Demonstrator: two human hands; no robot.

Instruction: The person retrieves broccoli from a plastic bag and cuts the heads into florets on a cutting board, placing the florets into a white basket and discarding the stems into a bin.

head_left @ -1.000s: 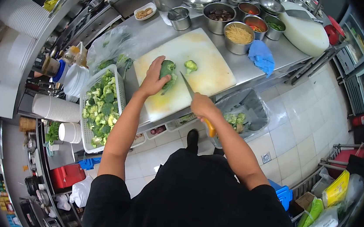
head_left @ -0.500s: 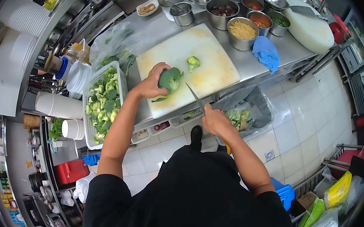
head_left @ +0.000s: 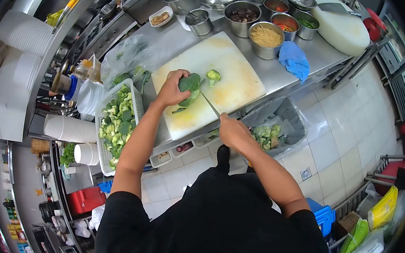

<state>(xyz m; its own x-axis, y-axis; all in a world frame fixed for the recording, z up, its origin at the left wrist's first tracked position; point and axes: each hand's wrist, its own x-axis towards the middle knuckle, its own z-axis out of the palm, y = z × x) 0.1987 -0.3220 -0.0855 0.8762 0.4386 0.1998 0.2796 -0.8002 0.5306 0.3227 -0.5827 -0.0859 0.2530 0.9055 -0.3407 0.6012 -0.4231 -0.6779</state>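
Observation:
My left hand [head_left: 173,88] is closed around a head of broccoli [head_left: 191,85] on the white cutting board [head_left: 237,66]. In my right hand [head_left: 233,131] is the handle of a knife [head_left: 210,104], its blade angled up and left with the tip right at the broccoli's stem side. A small cut broccoli floret [head_left: 212,77] sits on the board just right of the head. Left of the board stands a white plastic basket [head_left: 137,101] full of broccoli florets [head_left: 114,128].
Below the board's right edge, a lined bin [head_left: 293,120] holds broccoli trimmings. Steel bowls and pots line the back, including one of pale yellow strips [head_left: 266,36]. A blue cloth [head_left: 294,60] hangs at the counter's edge. A clear plastic bag [head_left: 129,56] lies left of the board.
My right hand has moved left, bringing the knife's tip to the broccoli. My left hand keeps its hold, and the head of broccoli has turned slightly. The view has shifted a little.

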